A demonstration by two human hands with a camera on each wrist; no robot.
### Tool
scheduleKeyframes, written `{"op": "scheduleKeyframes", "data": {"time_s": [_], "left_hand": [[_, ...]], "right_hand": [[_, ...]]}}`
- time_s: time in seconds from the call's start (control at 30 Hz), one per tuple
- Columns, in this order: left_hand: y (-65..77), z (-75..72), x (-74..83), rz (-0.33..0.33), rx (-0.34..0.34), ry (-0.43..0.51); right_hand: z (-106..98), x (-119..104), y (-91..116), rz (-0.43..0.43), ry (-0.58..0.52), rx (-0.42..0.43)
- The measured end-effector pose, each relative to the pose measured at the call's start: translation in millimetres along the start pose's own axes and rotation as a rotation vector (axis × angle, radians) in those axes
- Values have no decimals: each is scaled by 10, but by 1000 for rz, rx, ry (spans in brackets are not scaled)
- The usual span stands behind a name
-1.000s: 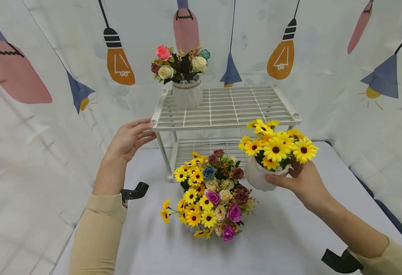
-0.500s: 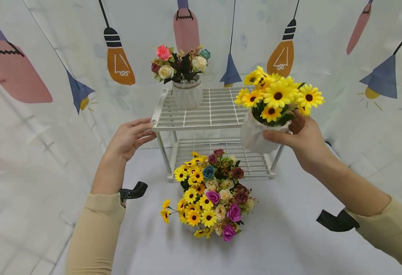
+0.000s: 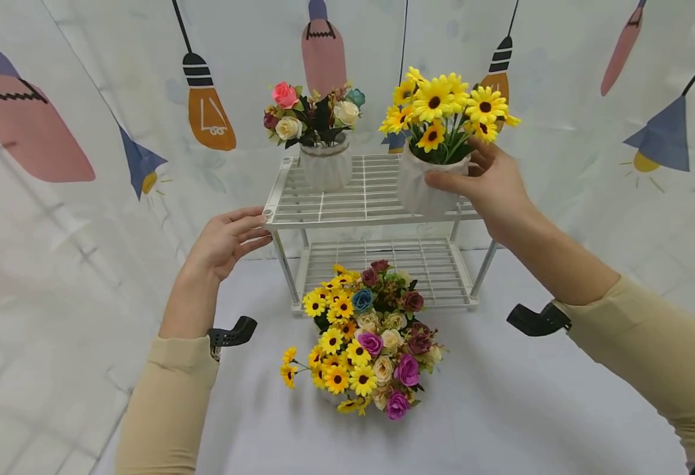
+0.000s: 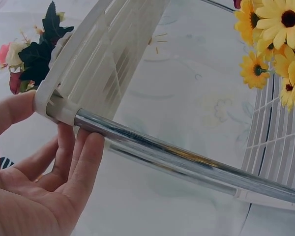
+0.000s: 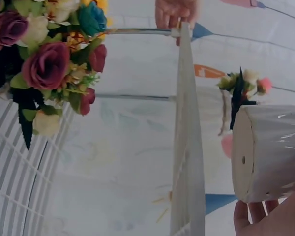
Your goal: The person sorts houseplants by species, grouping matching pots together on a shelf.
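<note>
My right hand (image 3: 496,191) holds a white pot (image 3: 421,188) of yellow sunflowers (image 3: 436,99) over the right part of a white two-tier wire rack (image 3: 329,220). The right wrist view shows the pot's flat base (image 5: 244,155) apart from the top shelf (image 5: 189,132). My left hand (image 3: 228,241) grips the rack's front left corner. In the left wrist view, the thumb lies on the shelf corner and the fingertips touch beneath it and at the metal post (image 4: 137,137). On the top shelf's left side stands a white pot (image 3: 327,168) of mixed roses.
In front of the rack, a cluster of yellow sunflowers (image 3: 336,378) and purple, cream and dark red roses (image 3: 406,369) stands on the white table (image 3: 501,396); the blooms hide most of their pots. The rack's lower shelf (image 3: 430,264) lies behind them. A patterned curtain (image 3: 145,79) hangs at the back.
My right hand has lifted the sunflower pot from beside the rack up and leftward to above the top shelf. My left hand stays at the rack's corner.
</note>
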State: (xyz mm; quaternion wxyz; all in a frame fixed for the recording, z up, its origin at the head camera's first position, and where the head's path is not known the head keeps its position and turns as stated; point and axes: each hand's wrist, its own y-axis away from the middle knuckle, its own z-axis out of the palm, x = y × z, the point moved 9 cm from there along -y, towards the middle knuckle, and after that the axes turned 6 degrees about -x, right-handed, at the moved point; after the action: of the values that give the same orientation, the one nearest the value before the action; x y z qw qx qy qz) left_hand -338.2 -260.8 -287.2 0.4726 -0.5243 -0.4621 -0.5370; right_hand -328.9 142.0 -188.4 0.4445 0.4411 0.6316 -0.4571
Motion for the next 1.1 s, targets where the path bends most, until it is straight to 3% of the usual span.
{"op": "scheduleKeyframes", "data": {"time_s": [0.27,0.47,0.93,1.1], "left_hand": [[-8,5,-17,13,1,25],[-12,11,-12,19,-8,26],[13,6,-18,6,-36,74],[-1,26,-22,-11,-25,46]], "right_hand": [[95,146,-403,67,10,19],[162,219,-652,71,48,13],[358,319,-1088,102,12,34],[415,317,-1199,114,21,38]]}}
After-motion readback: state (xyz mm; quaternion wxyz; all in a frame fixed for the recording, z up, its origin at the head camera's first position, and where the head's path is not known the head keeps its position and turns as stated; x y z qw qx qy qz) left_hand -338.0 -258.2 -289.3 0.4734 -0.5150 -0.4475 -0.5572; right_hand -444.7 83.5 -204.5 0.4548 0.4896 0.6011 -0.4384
